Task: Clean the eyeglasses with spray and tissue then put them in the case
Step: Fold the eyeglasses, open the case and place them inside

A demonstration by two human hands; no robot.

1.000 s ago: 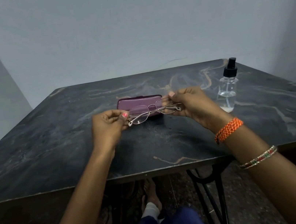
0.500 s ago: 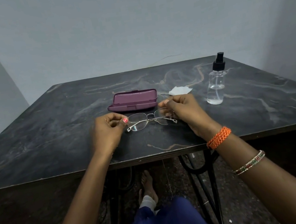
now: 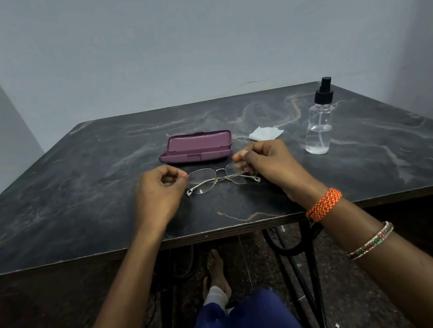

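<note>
I see the eyeglasses (image 3: 221, 177) down low now, on the dark table (image 3: 73, 190) or just above it; I cannot tell if they touch. A moment ago they were held higher, in front of the case (image 3: 196, 147). Now they sit near me, just in front of the open purple case, with their arms folded in.

My left hand (image 3: 159, 190) is curled and pinches the left end of the frame. My right hand (image 3: 266, 166) is curled too and pinches the right end. Both hands have come down and toward me since the earlier picture.

The white tissue (image 3: 265, 132) lies far and to the right of the case. It was hidden behind the hand one second ago. The spray bottle (image 3: 317, 123) stands farther right, well apart from the glasses.

I think the glasses are being set down so a hand can be free for the spray. No cleaning looks done yet.
</note>
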